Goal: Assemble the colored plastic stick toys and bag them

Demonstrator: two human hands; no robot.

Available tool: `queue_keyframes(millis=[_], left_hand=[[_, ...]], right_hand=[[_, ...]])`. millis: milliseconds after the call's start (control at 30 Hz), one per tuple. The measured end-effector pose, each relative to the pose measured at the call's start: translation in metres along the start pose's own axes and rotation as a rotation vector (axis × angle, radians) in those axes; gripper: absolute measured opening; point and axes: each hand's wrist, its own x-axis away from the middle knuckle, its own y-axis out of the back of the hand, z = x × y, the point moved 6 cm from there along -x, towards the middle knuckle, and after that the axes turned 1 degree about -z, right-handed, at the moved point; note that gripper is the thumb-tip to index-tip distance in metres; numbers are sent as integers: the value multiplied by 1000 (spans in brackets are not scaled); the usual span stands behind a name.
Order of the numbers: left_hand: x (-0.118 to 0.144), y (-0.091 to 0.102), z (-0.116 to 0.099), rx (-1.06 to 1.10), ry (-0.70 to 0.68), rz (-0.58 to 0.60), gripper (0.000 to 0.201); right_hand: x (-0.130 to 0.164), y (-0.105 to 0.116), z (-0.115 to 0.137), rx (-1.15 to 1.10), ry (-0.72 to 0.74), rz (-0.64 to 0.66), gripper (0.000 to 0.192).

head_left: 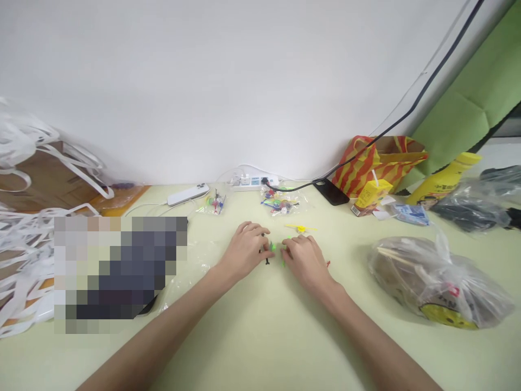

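Both hands, left (245, 251) and right (304, 259), curl fingertips around tiny green plastic pieces (272, 247) on the smooth table (260, 336).

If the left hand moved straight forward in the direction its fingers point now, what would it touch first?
Probably the right hand: the left hand points toward it, only small green pieces between their fingertips.

A: What lies at the back of the bench (252, 336)?
B: A white power strip (253, 181) by the wall, two clear bags of small coloured parts (279, 202) in front of it, and a black phone (331, 191).
A: And to the right?
B: A striped red-and-yellow paper bag (376, 159), a yellow drink carton (371, 196), a yellow bottle (443, 182), and a knotted clear plastic bag (435, 279).
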Motion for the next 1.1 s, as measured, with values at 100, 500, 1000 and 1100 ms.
queue_keyframes(millis=[100, 500, 1000, 1100], left_hand=[[2, 5, -1, 6, -6, -21, 20], [-19, -6, -23, -73, -50, -21, 10], [-39, -24, -17, -110, 154, 10, 10], [-37, -23, -11, -108, 191, -13, 13]], right_hand=[[-3, 11, -10, -20, 19, -94, 21], [-12, 2, -83, 79, -72, -194, 27], [-2, 12, -80, -52, -83, -199, 27], [-1, 16, -78, -183, -75, -215, 24]])
